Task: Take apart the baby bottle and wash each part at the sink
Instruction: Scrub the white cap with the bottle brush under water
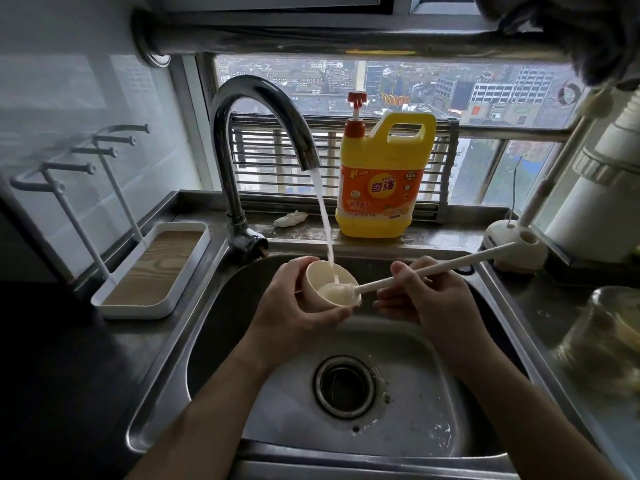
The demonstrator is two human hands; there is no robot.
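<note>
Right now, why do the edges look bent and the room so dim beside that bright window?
Head view: the wide-angle lens bows the pipe and sink rim; window daylight backlights everything, leaving the left counter nearly black; the glass jar at right is blurred; the left hand, right hand, cup and brush are sharp.

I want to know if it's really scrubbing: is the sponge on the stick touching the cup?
Touching. The head view shows the sponge inside the cup, pressed against its inner wall with no gap between them.
</note>
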